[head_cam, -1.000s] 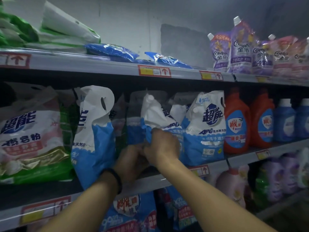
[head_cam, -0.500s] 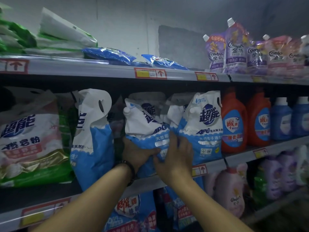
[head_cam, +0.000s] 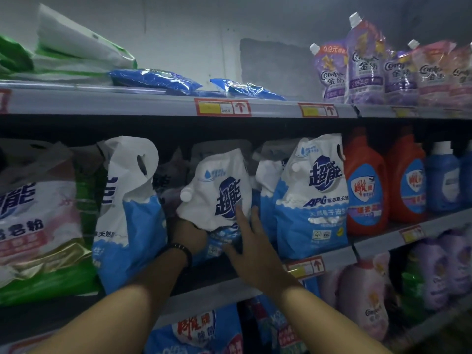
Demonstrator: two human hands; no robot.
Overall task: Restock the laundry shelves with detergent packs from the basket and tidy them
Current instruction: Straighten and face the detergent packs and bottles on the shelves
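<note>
A blue-and-white detergent pouch (head_cam: pixel 219 192) with a side cap stands on the middle shelf (head_cam: pixel 212 290), its white top folded forward. My left hand (head_cam: pixel 189 235), a dark band on the wrist, grips the pouch's lower left side from beneath. My right hand (head_cam: pixel 251 241) lies flat against its lower right front, fingers spread. Just right of it stands another upright pouch of the same kind (head_cam: pixel 313 198). A taller, crumpled pouch (head_cam: pixel 127 213) leans to the left. The basket is out of view.
Large pink-and-green powder bags (head_cam: pixel 38 221) fill the shelf's left end. Orange jugs (head_cam: pixel 364 185) and blue bottles (head_cam: pixel 443 177) stand to the right. The top shelf holds flat blue packs (head_cam: pixel 153 79) and purple softener pouches (head_cam: pixel 365 62). Purple bottles (head_cam: pixel 434 274) sit below.
The pouch between my hands has been turned so its logo faces front and stands higher. My right hand has opened flat against its front; my left hand stays low on its left side.
</note>
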